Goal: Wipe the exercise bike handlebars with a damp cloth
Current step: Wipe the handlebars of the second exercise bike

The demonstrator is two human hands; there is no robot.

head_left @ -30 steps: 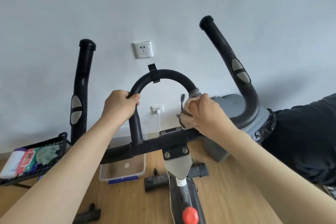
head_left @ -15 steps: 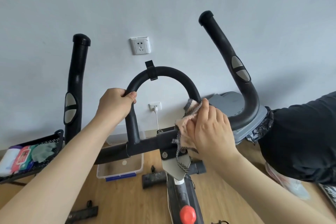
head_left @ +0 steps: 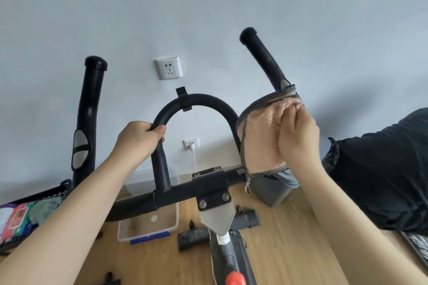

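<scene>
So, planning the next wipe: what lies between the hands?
Head view: the loop bar arches from the left hand to the cloth in the right hand.

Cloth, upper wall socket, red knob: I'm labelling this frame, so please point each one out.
cloth (head_left: 261, 136), head view, middle of its pink face.
upper wall socket (head_left: 168, 69), head view, centre of its white plate.
red knob (head_left: 235, 278), head view, its top, at the bottom edge.

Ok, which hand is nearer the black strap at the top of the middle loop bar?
Left. The left hand grips the loop bar just down-left of the strap; the right hand holds the cloth at the right handlebar, beyond the loop's far side.
</scene>
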